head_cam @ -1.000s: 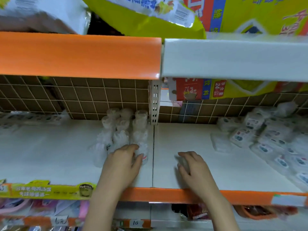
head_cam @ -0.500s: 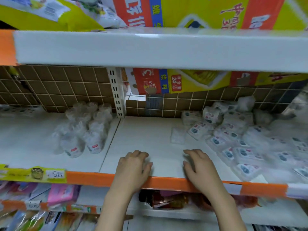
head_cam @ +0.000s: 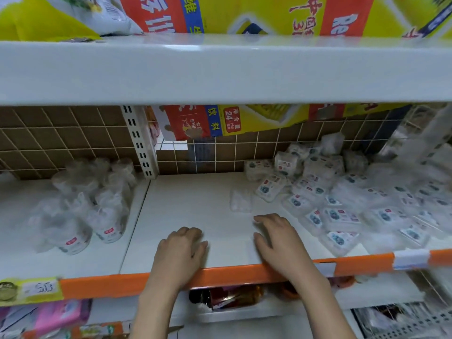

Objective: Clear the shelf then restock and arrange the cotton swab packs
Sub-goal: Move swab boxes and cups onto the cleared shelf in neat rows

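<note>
Cotton swab packs [head_cam: 340, 206] lie in a loose heap on the white shelf [head_cam: 195, 199], right of the slotted upright [head_cam: 139, 143] and back toward the wire grid. 1 clear pack [head_cam: 241, 200] lies apart, just left of the heap. Left hand [head_cam: 179, 250] rests palm-down at the shelf's orange front edge [head_cam: 232, 272], fingers together, holding nothing. Right hand [head_cam: 281, 241] rests beside it, fingers slightly spread, near the heap. Round clear tubs [head_cam: 97, 196] stand left of the upright.
</note>
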{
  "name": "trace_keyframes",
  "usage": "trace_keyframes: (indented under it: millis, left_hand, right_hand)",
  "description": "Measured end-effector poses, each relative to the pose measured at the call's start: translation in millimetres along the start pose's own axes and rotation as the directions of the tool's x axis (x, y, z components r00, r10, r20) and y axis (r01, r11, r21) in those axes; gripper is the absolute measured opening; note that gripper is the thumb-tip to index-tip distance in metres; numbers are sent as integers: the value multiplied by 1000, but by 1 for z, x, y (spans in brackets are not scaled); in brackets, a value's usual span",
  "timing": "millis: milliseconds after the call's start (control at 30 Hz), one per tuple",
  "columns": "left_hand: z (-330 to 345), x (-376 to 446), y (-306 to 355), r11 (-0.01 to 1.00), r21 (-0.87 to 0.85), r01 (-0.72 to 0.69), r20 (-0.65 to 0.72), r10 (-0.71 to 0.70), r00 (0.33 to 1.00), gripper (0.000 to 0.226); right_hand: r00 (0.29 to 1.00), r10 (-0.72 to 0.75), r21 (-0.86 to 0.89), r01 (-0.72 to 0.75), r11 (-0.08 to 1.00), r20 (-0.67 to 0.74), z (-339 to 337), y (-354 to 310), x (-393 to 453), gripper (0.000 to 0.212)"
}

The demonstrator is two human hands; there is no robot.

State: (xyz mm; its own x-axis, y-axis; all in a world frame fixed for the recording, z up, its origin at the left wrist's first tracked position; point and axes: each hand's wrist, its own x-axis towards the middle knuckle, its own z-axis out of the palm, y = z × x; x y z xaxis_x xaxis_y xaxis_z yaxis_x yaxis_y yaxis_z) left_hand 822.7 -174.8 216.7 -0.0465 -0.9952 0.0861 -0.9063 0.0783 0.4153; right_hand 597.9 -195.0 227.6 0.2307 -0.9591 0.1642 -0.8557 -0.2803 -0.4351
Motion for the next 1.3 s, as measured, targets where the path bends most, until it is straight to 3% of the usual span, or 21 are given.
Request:
trace_keyframes:
  millis: [233,500,733,933,1200,1300]
  left_hand:
    - [7,13,9,999,-24,35,-11,-36,999,33]
    - [29,26,77,994,-42,101,-75,-104,992,32]
    - [68,24,182,988,-71,135,-87,-141,986,75]
    - [94,25,244,988,-42,148,-77,-151,986,36]
    - [98,35,278,994,-15,110,-102,-111,989,32]
    - [93,43,280,997,-23,76,-144,-78,986,48]
  right_hand:
    - [1000,-5,-4,5,1000,-9,-9,15,8,46]
    - [993,-49,54,56,997,-112,-60,76,21,44]
    - [990,-77,68,86,994,-119,-118,173,6,37]
    - [995,-50,108,59,992,-91,-147,232,-16,38]
    - [996,-12,141,24,990,-87,-157,262,-25,39]
    - [995,13,141,1,990,-99,-157,264,-24,38]
